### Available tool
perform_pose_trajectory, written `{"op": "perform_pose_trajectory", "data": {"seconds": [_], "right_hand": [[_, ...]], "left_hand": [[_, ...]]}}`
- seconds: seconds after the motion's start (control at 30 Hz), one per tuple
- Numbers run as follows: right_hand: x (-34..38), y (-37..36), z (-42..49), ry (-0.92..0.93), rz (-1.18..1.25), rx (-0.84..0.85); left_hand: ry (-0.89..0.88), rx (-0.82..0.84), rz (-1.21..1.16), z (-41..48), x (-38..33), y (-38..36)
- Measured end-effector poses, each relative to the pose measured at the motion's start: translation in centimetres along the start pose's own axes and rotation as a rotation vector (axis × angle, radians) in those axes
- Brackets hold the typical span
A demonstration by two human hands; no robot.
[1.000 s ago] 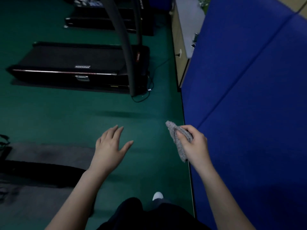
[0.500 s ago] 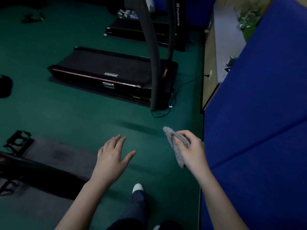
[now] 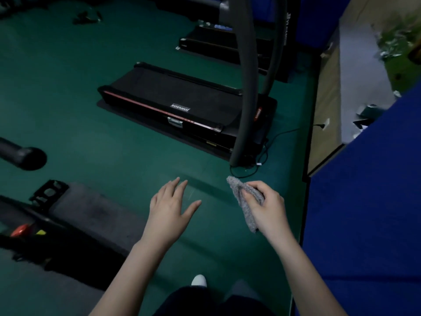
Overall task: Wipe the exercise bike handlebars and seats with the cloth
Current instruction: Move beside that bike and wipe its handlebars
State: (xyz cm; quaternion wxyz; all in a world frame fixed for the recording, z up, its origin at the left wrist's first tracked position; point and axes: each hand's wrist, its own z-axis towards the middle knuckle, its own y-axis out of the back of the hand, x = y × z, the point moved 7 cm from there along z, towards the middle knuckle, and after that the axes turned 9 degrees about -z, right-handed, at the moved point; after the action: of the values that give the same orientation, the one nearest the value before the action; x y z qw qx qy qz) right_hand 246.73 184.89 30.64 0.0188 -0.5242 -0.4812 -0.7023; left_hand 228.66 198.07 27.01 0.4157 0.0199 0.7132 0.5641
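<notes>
A green floor (image 3: 114, 133) fills most of the view, bounded on the right by a blue pad (image 3: 364, 213). Ahead a black treadmill (image 3: 173, 101) lies on the floor, its grey post (image 3: 247, 87) rising at its right end, with a cable (image 3: 280, 135) trailing beside it. At the lower left is a grey mat (image 3: 91, 208) bearing a dark machine with a pedal (image 3: 49, 192); above it a black tube (image 3: 25, 156) with a rounded end juts in from the left edge. The left hand (image 3: 168, 213) is held out palm down, fingers straight and spread, holding nothing. The right hand (image 3: 266, 208) curls its fingers and thumb around the middle of the grey cloth (image 3: 247, 208). The cloth is bunched into a strip whose long axis runs near and far: one end points up toward the treadmill's post, the other hangs back toward the person. It sits on the thumb side of the right hand, between the two hands and apart from the left, over bare floor. A white shoe tip (image 3: 198, 280) shows below.
</notes>
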Motion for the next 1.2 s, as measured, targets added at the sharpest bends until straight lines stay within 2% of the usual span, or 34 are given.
{"op": "perform_pose_trajectory", "data": {"seconds": [0.3, 0.53, 0.93, 1.2], "right_hand": [[3.1, -5.7, 7.0, 0.144, -0.004, 0.178], [3.9, -7.7, 13.4, 0.277, 0.008, 0.359], [0.7, -6.9, 23.1, 0.328, -0.004, 0.495], [2.7, -9.9, 26.7, 0.386, -0.021, 0.564]], "left_hand": [[0.248, -0.089, 0.033, 1.9, 4.6, 2.5], [0.453, -0.170, 0.034, 4.0, 4.6, 2.4], [0.664, -0.243, 0.050, 7.4, 1.5, -0.8], [0.738, -0.283, 0.024, 9.6, 2.9, -0.5]]}}
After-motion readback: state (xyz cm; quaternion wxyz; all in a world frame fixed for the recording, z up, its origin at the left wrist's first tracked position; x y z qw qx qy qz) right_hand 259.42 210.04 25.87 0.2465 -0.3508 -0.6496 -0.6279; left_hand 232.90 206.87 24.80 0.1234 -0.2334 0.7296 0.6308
